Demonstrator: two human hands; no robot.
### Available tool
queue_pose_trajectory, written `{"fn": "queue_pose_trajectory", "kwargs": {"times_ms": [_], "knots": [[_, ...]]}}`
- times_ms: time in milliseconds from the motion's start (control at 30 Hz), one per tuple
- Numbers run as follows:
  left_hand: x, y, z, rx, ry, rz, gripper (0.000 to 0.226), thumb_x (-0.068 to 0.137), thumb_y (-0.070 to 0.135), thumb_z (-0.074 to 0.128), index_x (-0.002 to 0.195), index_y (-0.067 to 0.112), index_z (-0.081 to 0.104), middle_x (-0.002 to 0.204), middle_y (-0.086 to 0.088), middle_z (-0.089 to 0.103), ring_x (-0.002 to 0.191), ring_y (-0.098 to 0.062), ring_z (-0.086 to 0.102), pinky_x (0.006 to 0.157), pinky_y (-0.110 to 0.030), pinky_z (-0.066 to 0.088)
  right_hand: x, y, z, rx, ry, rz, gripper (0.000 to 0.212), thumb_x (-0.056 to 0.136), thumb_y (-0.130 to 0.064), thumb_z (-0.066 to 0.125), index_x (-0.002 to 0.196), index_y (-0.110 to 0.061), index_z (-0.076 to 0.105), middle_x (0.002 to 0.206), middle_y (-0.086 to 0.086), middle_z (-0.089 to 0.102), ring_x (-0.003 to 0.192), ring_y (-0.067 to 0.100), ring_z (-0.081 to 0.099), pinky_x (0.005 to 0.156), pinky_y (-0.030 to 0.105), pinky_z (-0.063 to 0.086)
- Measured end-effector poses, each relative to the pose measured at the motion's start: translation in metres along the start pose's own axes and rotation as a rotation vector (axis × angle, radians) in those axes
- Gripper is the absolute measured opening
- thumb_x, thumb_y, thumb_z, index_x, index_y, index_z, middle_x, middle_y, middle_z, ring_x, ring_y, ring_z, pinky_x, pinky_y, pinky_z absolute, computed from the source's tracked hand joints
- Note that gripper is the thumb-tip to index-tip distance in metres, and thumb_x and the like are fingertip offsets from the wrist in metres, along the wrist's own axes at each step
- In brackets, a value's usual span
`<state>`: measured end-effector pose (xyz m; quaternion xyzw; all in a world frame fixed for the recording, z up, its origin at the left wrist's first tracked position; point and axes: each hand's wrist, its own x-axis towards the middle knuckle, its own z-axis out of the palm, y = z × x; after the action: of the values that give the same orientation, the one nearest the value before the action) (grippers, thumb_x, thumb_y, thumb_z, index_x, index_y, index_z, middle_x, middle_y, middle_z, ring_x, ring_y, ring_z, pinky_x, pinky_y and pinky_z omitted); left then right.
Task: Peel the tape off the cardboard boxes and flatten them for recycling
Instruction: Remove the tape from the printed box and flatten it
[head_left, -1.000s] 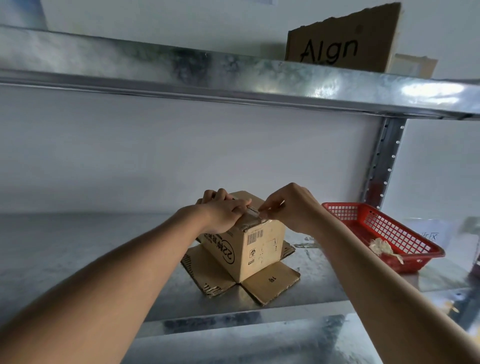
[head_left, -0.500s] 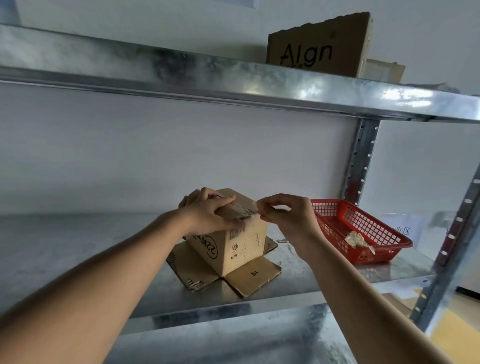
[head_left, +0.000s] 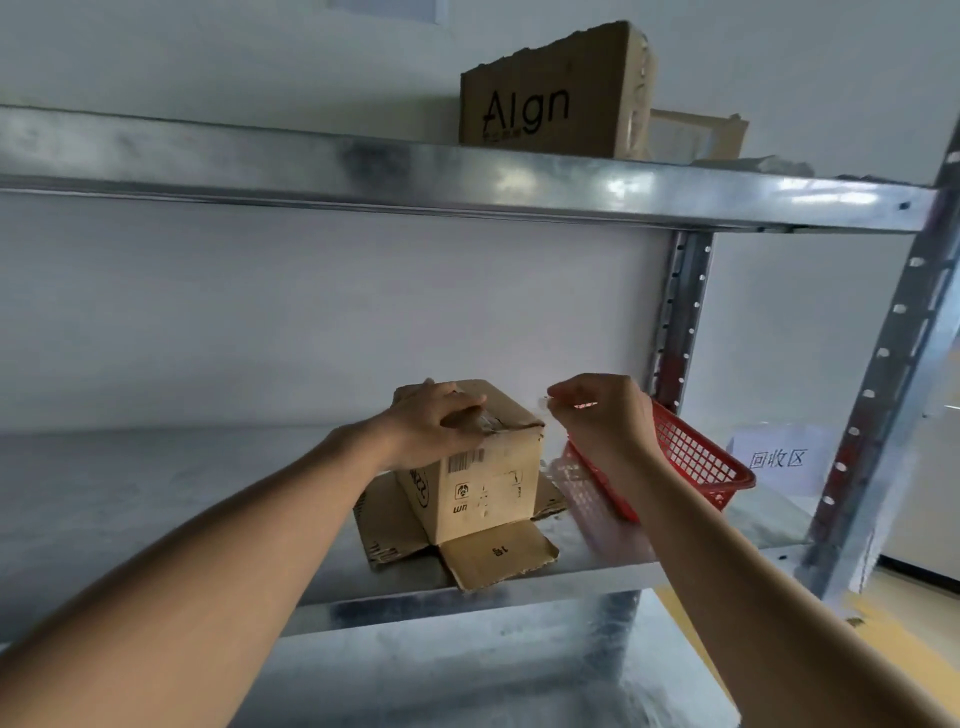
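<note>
two hands: left hand (head_left: 434, 423) at 9 o'clock of right hand (head_left: 605, 410). three cardboard boxes: small box (head_left: 488, 467) on middle shelf (head_left: 156, 483), "algn" box (head_left: 553, 96) on upper shelf (head_left: 467, 176) at 12 o'clock, smaller box (head_left: 696, 134) at its 3 o'clock. one red basket (head_left: 696, 457) at 3 o'clock of small box. one paper sign (head_left: 777, 458). one clear tape strip (head_left: 592, 499). two perforated uprights (head_left: 678, 317).

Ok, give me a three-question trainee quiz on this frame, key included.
1. True or false: the left hand rests on top of the small box.
2. What does the right hand pinch? A) clear tape strip B) scissors C) marker
3. Fill in: the red ____ sits right of the box.

Key: 1 true; 2 A; 3 basket.
</note>
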<state>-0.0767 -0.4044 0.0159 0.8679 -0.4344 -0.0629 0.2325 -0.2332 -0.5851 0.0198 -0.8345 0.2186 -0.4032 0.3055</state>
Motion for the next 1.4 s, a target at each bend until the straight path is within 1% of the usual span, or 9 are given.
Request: {"fn": "queue_pose_trajectory", "kwargs": {"times_ms": [100,267,367,533,767,867,1033,1167,1400], "knots": [[0.005,0.021,0.007,-0.037,0.003,-0.007,0.064,0.097,0.061,0.050,0.157,0.045,0.035,0.164,0.009,0.026,0.156,-0.020,0.010,0.119,-0.044,0.019,0.010,0.028,-0.016,-0.181,-0.031,-0.002,0.016,0.092,-0.019,0.067,0.096,-0.023,0.083,0.091,-0.007,0.079,0.082,0.013,0.069,0.070,0.024,0.049],[0.008,0.043,0.018,-0.101,0.010,-0.059,0.070,0.089,0.064,0.048,0.155,0.043,0.039,0.162,0.007,0.031,0.153,-0.018,0.023,0.124,-0.042,0.019,0.024,0.072,-0.026,-0.463,-0.180,-0.007,0.016,0.091,-0.014,0.062,0.084,-0.013,0.077,0.084,0.006,0.073,0.069,0.021,0.066,0.069,0.037,0.062],[0.006,0.055,0.022,-0.110,0.005,-0.079,0.057,0.103,0.049,0.049,0.158,0.039,0.037,0.167,0.008,0.021,0.156,-0.015,0.012,0.118,-0.035,0.014,0.031,0.087,-0.027,-0.465,-0.273,0.036,0.011,0.086,-0.016,0.074,0.095,-0.012,0.078,0.090,0.005,0.075,0.073,0.019,0.069,0.071,0.036,0.063],[0.007,0.062,0.024,-0.170,0.024,-0.127,0.054,0.102,0.034,0.054,0.155,0.040,0.042,0.166,0.010,0.021,0.156,-0.014,0.006,0.121,-0.041,0.011,0.040,0.094,-0.031,-0.473,-0.343,0.127,0.032,0.081,-0.023,0.086,0.102,-0.006,0.069,0.094,0.006,0.071,0.075,0.020,0.068,0.065,0.028,0.055],[0.014,0.062,0.021,-0.186,-0.008,-0.139,0.052,0.101,0.032,0.056,0.152,0.040,0.046,0.160,0.012,0.030,0.154,-0.014,0.015,0.118,-0.034,0.016,0.057,0.094,-0.038,-0.526,-0.546,0.238,0.027,0.091,-0.021,0.074,0.112,-0.008,0.063,0.088,0.003,0.066,0.073,0.015,0.066,0.061,0.025,0.053],[0.015,0.058,0.022,-0.169,-0.011,-0.152,0.060,0.093,0.047,0.059,0.151,0.044,0.046,0.165,0.012,0.025,0.157,-0.013,0.007,0.127,-0.040,0.006,0.059,0.099,-0.038,-0.380,-0.649,0.227,0.023,0.092,-0.015,0.068,0.111,-0.003,0.066,0.086,0.004,0.062,0.072,0.016,0.061,0.063,0.029,0.055],[0.017,0.058,0.018,-0.071,-0.095,-0.147,0.083,0.076,0.058,0.052,0.156,0.043,0.037,0.129,0.017,0.038,0.148,-0.013,0.021,0.124,-0.041,0.014,0.056,0.104,-0.039,-0.220,-0.665,0.263,0.019,0.095,-0.019,0.067,0.103,-0.001,0.069,0.075,0.003,0.062,0.059,0.012,0.059,0.047,0.021,0.048],[0.014,0.059,0.018,-0.068,-0.092,-0.155,0.085,0.076,0.058,0.055,0.157,0.045,0.034,0.152,0.019,0.028,0.154,-0.011,0.007,0.125,-0.045,0.009,0.061,0.113,-0.035,-0.215,-0.630,0.255,0.028,0.095,-0.025,0.068,0.109,-0.002,0.072,0.093,0.011,0.071,0.076,0.019,0.063,0.075,0.035,0.059],[0.005,0.070,0.017,-0.064,-0.082,-0.152,0.065,0.101,0.037,0.057,0.160,0.037,0.030,0.165,0.009,0.019,0.156,-0.014,0.007,0.120,-0.041,0.012,0.055,0.119,-0.039,-0.199,-0.320,0.142,0.022,0.078,-0.037,0.089,0.097,-0.030,0.082,0.100,-0.011,0.071,0.078,0.009,0.065,0.061,0.020,0.052]]}}
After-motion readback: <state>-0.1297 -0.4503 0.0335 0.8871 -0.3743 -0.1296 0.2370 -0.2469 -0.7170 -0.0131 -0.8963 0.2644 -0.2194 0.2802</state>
